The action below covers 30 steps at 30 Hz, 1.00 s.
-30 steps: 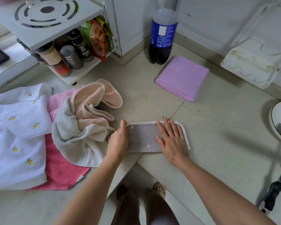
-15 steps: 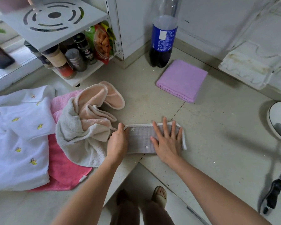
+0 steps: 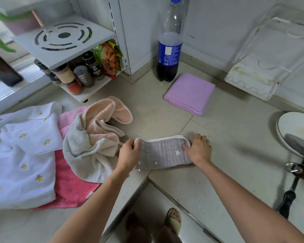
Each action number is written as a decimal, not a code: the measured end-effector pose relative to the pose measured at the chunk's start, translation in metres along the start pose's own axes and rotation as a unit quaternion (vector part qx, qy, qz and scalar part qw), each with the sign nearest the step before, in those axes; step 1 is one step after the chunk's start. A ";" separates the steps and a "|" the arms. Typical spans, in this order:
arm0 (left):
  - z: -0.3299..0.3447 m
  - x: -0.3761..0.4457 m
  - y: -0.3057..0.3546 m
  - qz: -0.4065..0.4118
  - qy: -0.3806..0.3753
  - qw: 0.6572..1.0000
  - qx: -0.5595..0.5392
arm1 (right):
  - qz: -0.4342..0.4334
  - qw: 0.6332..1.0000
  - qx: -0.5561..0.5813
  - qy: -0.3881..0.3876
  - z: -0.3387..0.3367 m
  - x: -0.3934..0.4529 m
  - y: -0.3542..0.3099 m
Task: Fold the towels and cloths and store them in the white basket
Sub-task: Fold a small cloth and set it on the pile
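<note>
A grey cloth with white stars and a white trim lies folded into a strip on the counter corner. My left hand pinches its left end and my right hand grips its right end. A folded purple cloth lies further back beside a cola bottle. To the left lies a heap: a peach and cream towel, a pink towel under it, and a white towel with yellow banana prints. No white basket is in view.
A tall cola bottle stands at the back. A white shelf rack with spice jars and snack bags is at back left. A white dish rack leans at back right. A bowl with a ladle sits at the right edge.
My right hand left the top of the grey cloth, where it lay flat, and now grips the right end. My left hand now pinches the left end.
</note>
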<state>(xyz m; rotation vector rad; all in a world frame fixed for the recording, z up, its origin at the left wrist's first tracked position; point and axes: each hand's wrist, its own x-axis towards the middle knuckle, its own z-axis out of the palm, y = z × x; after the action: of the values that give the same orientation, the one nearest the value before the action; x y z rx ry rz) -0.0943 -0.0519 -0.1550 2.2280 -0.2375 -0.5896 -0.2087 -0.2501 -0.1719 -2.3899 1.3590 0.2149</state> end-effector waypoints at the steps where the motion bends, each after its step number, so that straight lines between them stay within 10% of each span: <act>1: 0.002 -0.003 0.005 -0.010 -0.012 1.000 -0.017 | 0.013 0.999 0.041 -0.024 -0.002 0.003 -0.001; 11: 0.002 -0.037 0.045 -0.103 -0.103 0.965 -0.217 | -0.046 0.933 0.337 -0.120 -0.035 -0.021 -0.026; 30: -0.026 -0.062 0.062 -0.109 -0.154 0.915 -0.357 | -0.276 0.917 0.274 -0.088 -0.059 -0.073 -0.052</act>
<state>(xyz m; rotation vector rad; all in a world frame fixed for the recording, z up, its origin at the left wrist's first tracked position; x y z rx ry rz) -0.1347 -0.0534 -0.0730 1.4536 0.0715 -0.9703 -0.2056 -0.1921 -0.0816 -2.0931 0.5226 -0.0978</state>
